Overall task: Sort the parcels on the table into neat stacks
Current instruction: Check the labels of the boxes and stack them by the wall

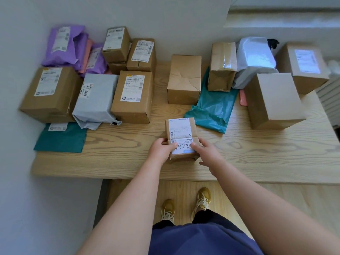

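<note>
Currently held: small brown parcel [181,137], near the front edge of the table [257,153], about midway along it, label facing up.
Left hand [161,148]: grips the parcel's left side, thumb on the label.
Right hand [206,151]: grips the right side, thumb on the label. The two-sided hold probably squares the parcel and keeps the barcode readable.
Contact with wood: cannot tell if the base rests on the table.
Front left corner: flat dark teal mailer [60,138], partly under the row behind it.
Left row: large labelled box [49,91], grey mailer [95,100] and labelled box [132,96], side by side and touching, labels up. This looks like the sorted side.
Back left corner: purple mailers [64,45] heaped against the wall, soft items apparently kept together. Beside them are two stacked-up labelled boxes [116,45].
Middle: dented plain box [184,78] stands alone.
Right half: teal bag [211,107] lies under a taped box [222,67]. White mailer [255,59] and plain box [272,100] are crowded at mixed angles, likely unsorted.
Judgement: the parcel probably belongs with the labelled boxes on the left.
</note>
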Motion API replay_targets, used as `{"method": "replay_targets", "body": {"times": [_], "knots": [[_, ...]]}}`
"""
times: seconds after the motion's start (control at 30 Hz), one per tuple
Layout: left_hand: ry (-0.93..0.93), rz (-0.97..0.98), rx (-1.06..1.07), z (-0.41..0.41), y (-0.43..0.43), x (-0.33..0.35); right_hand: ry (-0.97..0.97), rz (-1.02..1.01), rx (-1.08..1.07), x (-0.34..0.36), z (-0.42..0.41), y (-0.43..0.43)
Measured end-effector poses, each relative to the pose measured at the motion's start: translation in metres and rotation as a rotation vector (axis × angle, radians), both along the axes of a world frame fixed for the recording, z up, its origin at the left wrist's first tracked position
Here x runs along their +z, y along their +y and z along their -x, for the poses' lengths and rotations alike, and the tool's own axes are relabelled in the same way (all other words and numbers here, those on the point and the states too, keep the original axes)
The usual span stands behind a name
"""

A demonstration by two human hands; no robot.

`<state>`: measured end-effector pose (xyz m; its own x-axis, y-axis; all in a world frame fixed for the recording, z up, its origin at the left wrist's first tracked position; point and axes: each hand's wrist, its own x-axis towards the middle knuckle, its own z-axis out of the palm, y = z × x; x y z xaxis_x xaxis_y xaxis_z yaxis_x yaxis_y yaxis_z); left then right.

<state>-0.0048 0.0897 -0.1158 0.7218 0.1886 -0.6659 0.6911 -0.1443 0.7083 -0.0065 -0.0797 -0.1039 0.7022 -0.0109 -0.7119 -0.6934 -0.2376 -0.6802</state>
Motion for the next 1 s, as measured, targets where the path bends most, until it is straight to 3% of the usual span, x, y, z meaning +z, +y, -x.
{"method": "replay_targets", "body": {"times": [0.17, 0.53, 0.77, 1.0], "knots": [[0.078, 0.059, 0.080, 0.005, 0.001, 0.000, 0.058, -0.026, 0.048, 0.011, -0.002, -0.006], [-0.107, 0.121, 0.046, -0.024, -0.003, 0.057, -0.107, -0.114, -0.026, 0.042, -0.028, -0.026], [-0.134, 0.033, 0.013, -0.019, -0.009, 0.043, -0.179, 0.147, 0.042, 0.038, -0.025, -0.020], [-0.168, -0.104, -0.043, -0.019, -0.009, 0.037, -0.193, 0.239, 0.028, 0.038, -0.031, -0.012]]}}
